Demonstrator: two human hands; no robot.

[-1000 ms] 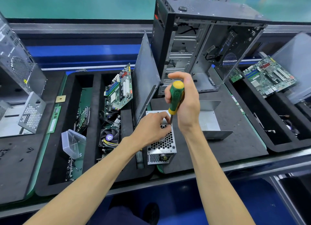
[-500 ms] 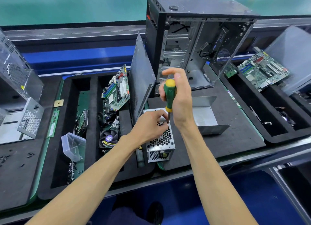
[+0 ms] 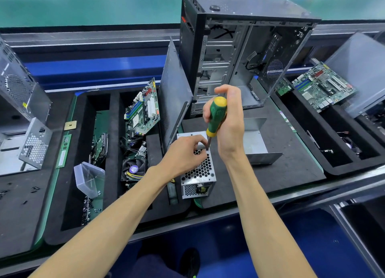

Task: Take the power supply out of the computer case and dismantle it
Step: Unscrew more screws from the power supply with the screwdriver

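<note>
Gripping the screwdriver (image 3: 216,116), the right hand (image 3: 229,123) stands it on the power supply (image 3: 198,169). The left hand (image 3: 185,152) pinches at its tip, hiding the screw.

No lettering anywhere is sharp enough to read.

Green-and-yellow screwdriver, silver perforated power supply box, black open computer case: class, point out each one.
Green-and-yellow screwdriver (image 3: 216,116), head view, handle.
Silver perforated power supply box (image 3: 199,172), head view, honeycomb top.
Black open computer case (image 3: 250,9), head view, top panel.
</note>
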